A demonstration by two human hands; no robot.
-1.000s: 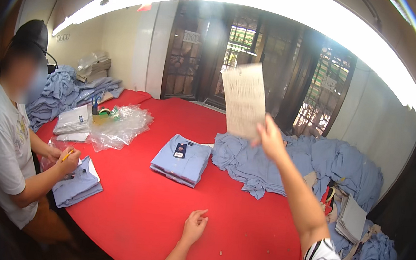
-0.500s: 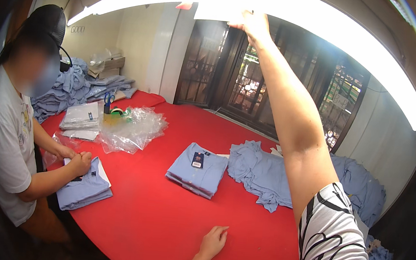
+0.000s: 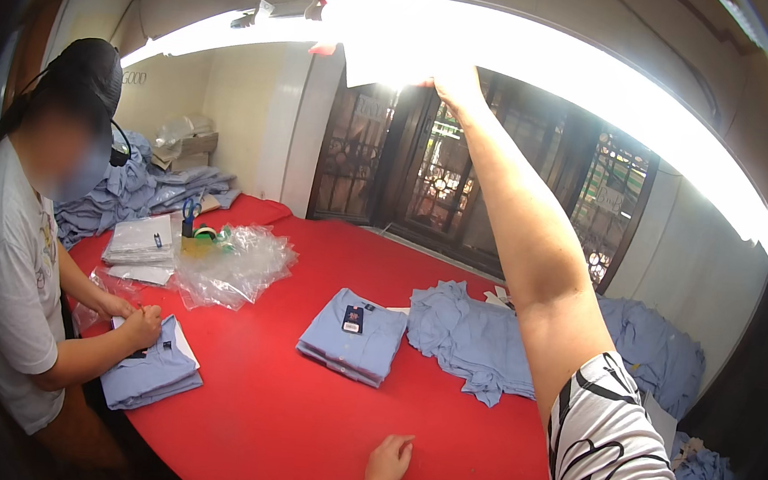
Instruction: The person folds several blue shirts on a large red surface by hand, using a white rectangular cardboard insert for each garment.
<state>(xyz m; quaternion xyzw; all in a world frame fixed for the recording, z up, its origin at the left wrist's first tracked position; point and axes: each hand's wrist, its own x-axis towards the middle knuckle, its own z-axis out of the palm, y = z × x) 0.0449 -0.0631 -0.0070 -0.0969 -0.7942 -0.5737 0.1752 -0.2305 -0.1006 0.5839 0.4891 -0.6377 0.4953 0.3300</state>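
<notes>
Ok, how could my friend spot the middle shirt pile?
On the big red table, look just left of the rumpled blue shirts. There sits a square pile of folded light-blue shirts with a dark tag on top. Nobody touches it, unlike the folded shirts at the table's left edge.

Right hand [image 3: 457, 85] up from in front of far windows [image 3: 444, 168] to overhead light [image 3: 594, 87], paper sheet [image 3: 363, 69] with it; print now lost in glare. Black-and-white sleeve [image 3: 616, 448] and forearm [image 3: 533, 234] cover more of the right-side blue garments [image 3: 660, 338]. Co-worker's yellow pencil, left, gone from sight.
</notes>
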